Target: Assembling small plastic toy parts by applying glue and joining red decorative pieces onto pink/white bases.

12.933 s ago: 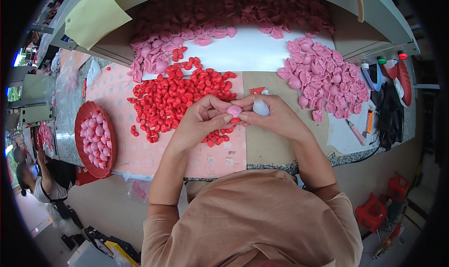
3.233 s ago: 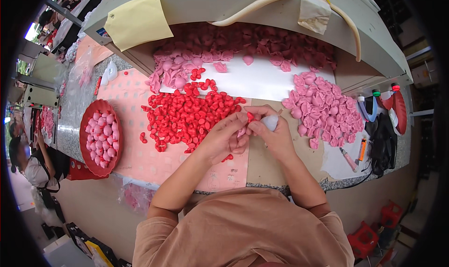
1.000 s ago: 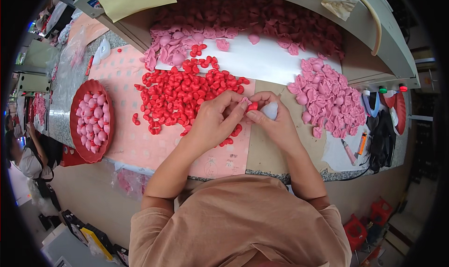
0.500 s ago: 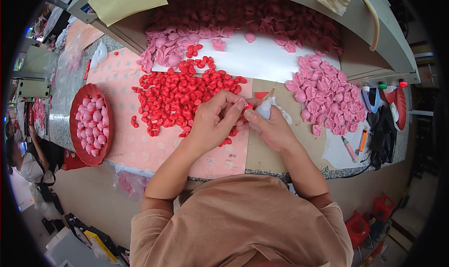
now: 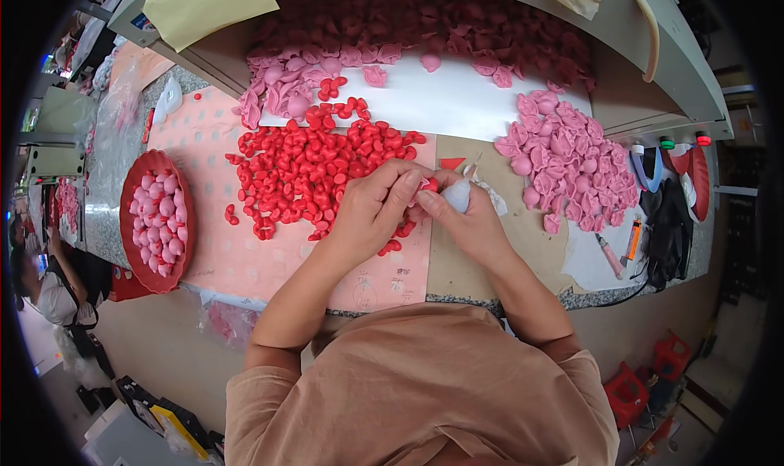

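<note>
Over the front edge of the red heap, my left hand [image 5: 369, 211] pinches a small pink piece with a red piece [image 5: 429, 185] against it, mostly covered by fingers. My right hand [image 5: 474, 231] meets it, thumb at the red piece. A small translucent squeeze bottle [image 5: 457, 195] is also gripped in the right hand, its thin tip not clearly visible now. Left of the hands spreads a heap of glossy red rounded pieces [image 5: 302, 176]. To the right lies a pile of pink ruffled pieces with ball-like centres [image 5: 572, 160].
A red scalloped bowl [image 5: 190, 237] of pink balls with red bits stands at left. More pink pieces [image 5: 359, 33] fill the hooded machine at the back. An orange cutter [image 5: 633, 241] and black cloth [image 5: 674, 233] lie right. Another person [image 5: 61, 278] is at far left.
My hands have drawn closer together, and the right thumb has moved onto the red piece. The bottle has turned, so its thin tip no longer stands out toward the back.
</note>
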`<state>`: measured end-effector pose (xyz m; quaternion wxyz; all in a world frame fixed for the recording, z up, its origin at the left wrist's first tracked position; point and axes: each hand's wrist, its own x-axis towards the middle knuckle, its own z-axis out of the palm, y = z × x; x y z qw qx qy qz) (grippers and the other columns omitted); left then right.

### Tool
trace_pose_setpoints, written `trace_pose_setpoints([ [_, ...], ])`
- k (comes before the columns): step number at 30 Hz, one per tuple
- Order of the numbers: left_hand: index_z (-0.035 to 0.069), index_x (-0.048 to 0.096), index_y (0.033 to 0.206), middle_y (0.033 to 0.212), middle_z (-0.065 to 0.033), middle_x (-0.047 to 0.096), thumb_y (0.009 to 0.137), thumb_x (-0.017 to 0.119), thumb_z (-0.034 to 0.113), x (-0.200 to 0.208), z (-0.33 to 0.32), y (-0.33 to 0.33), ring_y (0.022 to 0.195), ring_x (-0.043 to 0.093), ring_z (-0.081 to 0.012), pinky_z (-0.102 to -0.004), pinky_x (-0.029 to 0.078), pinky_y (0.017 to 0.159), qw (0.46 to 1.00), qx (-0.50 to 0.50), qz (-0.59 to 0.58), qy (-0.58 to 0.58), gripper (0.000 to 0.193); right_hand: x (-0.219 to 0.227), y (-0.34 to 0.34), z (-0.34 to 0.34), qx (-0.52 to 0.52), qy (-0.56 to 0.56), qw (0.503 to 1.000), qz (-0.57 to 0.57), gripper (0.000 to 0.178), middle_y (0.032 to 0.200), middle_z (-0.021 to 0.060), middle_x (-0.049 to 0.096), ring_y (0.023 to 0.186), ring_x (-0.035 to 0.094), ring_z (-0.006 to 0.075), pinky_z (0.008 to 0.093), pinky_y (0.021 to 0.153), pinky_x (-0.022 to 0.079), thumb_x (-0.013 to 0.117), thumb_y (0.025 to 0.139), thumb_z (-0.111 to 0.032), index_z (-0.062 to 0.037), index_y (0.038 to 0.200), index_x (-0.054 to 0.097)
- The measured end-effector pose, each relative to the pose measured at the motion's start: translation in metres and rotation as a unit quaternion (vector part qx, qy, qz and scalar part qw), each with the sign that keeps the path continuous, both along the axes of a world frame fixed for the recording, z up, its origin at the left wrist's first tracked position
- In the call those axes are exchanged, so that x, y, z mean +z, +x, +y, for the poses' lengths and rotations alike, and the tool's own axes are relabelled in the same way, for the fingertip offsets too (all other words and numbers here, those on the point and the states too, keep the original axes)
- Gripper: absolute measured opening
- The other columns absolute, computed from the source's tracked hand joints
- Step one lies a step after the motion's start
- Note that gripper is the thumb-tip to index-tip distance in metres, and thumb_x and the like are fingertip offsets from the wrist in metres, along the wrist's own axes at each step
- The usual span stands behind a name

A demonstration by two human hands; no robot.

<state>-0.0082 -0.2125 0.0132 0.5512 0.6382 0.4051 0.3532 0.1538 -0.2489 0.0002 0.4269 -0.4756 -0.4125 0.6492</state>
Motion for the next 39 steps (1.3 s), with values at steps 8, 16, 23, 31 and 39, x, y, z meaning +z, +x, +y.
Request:
trace_pose_setpoints([
  [8,0.003,0.059,0.104,0.061,0.0030,0.050,0.098,0.041,0.018,0.000,-0.004,0.005,0.052,0.042,-0.0006,-0.0167,0.033,0.047,0.998,0.020,0.034,0.059,0.024,-0.001,0.002,0.001,0.003,-0.028,0.997,0.069,0.024,0.089,0.0045,0.060,0.079,0.061,0.0116,0.0256,0.072,0.051,0.058,0.091,-0.018,-0.0001,0.107,0.054],
  [16,0.002,0.057,0.114,0.065,0.0007,0.053,0.097,0.042,0.015,-0.002,0.001,0.007,0.056,0.045,-0.0035,-0.0195,0.038,0.050,0.998,-0.007,0.019,0.065,0.026,0.001,0.006,0.006,-0.021,0.001,0.997,0.073,0.026,0.088,0.0035,0.060,0.079,0.061,0.0115,0.0255,0.074,0.051,0.057,0.091,-0.019,-0.0004,0.110,0.054],
  [23,0.001,0.056,0.117,0.057,0.0009,0.049,0.098,0.039,0.014,-0.002,-0.006,0.006,0.049,0.042,-0.0033,-0.0192,0.036,0.047,0.999,-0.010,0.013,0.045,0.028,0.000,0.008,0.003,-0.003,0.044,0.999,0.019,0.021,0.082,0.0010,0.054,0.069,0.054,0.0058,0.0199,0.061,0.045,0.061,0.089,-0.016,-0.0010,0.099,0.050],
  [31,0.001,0.052,0.119,0.055,0.0034,0.043,0.100,0.033,0.019,-0.008,-0.010,0.005,0.044,0.038,-0.0031,-0.0186,0.032,0.043,0.994,-0.035,-0.099,-0.033,0.032,0.005,0.002,-0.002,-0.007,0.005,0.992,0.124,0.018,0.071,-0.0005,0.052,0.059,0.047,0.0042,0.0192,0.051,0.040,0.059,0.090,-0.017,-0.0035,0.096,0.048],
  [39,0.003,0.055,0.116,0.075,-0.0040,0.058,0.097,0.043,0.015,0.001,-0.003,0.012,0.059,0.053,-0.0068,-0.0221,0.044,0.054,0.999,0.012,-0.042,-0.011,0.025,0.004,0.002,0.005,-0.062,0.023,0.996,0.054,0.024,0.075,-0.0001,0.053,0.061,0.049,0.0056,0.0201,0.052,0.039,0.061,0.089,-0.017,-0.0020,0.106,0.054],
])
